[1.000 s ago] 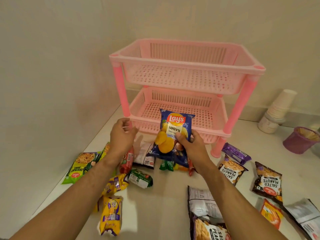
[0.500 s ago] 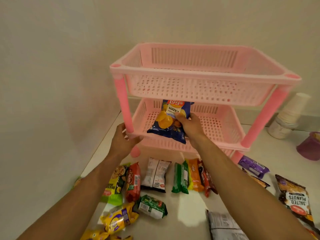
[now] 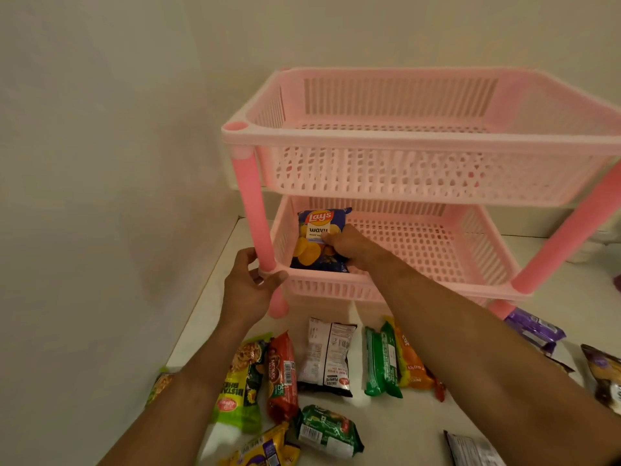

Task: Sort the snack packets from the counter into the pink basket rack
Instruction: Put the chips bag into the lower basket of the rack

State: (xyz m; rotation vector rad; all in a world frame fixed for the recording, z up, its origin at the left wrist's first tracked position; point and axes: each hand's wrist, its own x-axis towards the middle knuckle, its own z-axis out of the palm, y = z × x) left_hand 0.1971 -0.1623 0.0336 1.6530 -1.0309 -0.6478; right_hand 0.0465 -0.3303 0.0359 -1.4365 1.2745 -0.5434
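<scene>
The pink basket rack (image 3: 403, 142) has two tiers and stands in the counter's corner. A blue Lay's chips packet (image 3: 317, 230) lies in the left part of the lower basket (image 3: 470, 250), propped against its back wall. My right hand (image 3: 349, 245) reaches into that basket and grips the packet's right side. My left hand (image 3: 250, 287) is closed around the base of the rack's front left post (image 3: 255, 216). The upper basket holds nothing that I can see.
Several snack packets lie on the white counter (image 3: 396, 428) in front of the rack: a green noodle packet (image 3: 240, 381), a red packet (image 3: 280, 375), a white peanut packet (image 3: 327, 356), green and orange packets (image 3: 383, 361), a purple packet (image 3: 534, 329). Walls stand close behind and at left.
My right hand has carried the Lay's packet from in front of the rack into the lower basket. My left hand went to the front left post and stayed. My view moved closer.
</scene>
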